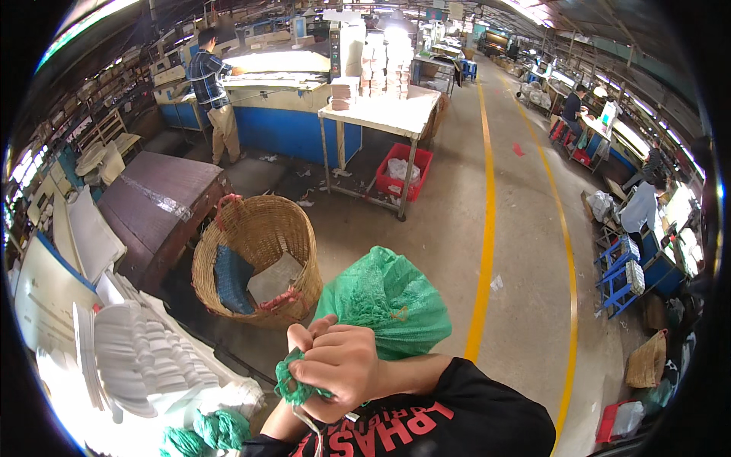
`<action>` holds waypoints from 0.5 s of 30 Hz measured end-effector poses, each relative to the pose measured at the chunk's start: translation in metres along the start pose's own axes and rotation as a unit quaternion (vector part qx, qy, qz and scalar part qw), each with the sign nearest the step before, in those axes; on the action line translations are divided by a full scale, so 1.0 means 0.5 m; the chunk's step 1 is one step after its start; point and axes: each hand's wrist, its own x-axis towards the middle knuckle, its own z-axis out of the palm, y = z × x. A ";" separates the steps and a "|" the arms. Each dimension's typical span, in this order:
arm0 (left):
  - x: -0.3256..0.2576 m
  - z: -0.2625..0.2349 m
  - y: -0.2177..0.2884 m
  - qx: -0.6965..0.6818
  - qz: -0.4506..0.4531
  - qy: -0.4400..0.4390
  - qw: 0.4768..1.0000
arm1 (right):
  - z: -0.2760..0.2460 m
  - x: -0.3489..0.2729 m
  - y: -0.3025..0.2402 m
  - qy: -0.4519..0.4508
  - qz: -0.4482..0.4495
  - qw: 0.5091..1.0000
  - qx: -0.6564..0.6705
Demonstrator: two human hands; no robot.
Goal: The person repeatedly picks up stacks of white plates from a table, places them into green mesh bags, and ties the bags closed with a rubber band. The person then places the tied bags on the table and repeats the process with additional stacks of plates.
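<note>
Right hand (339, 367) clenches the neck of a soft-looking green sack (388, 305), likely its best hold; left hand (301, 336) mostly hidden, grip unclear.

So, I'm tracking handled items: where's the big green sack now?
In the head view, the green sack is below centre, beyond the right hand, between the wicker basket on its left and a yellow floor line on its right.
</note>
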 end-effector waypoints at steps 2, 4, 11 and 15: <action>0.030 -0.045 0.031 0.048 -0.050 -0.034 0.997 | 0.022 0.027 0.018 -0.017 -0.027 0.999 0.010; 0.050 -0.100 0.070 0.100 -0.101 -0.067 0.988 | 0.046 0.051 0.029 -0.038 -0.092 0.995 0.001; 0.070 -0.212 0.129 0.124 -0.099 -0.041 0.986 | 0.146 0.077 0.053 -0.058 -0.209 0.976 0.036; 0.090 -0.244 0.150 0.127 -0.048 0.013 0.991 | 0.219 0.076 0.077 -0.120 -0.168 0.973 0.106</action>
